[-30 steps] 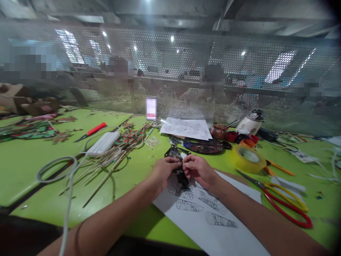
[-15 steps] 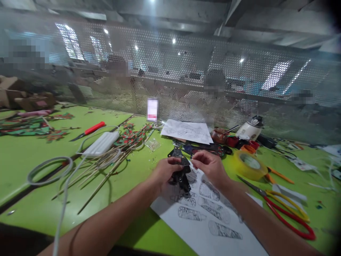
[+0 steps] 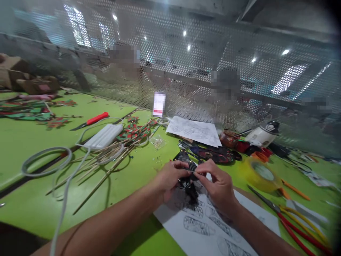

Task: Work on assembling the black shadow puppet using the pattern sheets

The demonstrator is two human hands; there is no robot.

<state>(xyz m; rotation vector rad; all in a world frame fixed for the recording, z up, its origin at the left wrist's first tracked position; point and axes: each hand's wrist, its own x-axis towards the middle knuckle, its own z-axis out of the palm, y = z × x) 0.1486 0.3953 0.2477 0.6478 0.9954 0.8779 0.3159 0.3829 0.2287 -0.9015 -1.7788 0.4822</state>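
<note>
Right hand closing back in from half-second-ago gap, fingertips now pinching small black patterned cut-out figure; left hand gripping it too, above near white printed sheet.

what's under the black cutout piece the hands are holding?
A white printed sheet with patterned oval drawings lies on the green table beneath the black cutout piece. Left hand and right hand cover the sheet's top edge.
</note>
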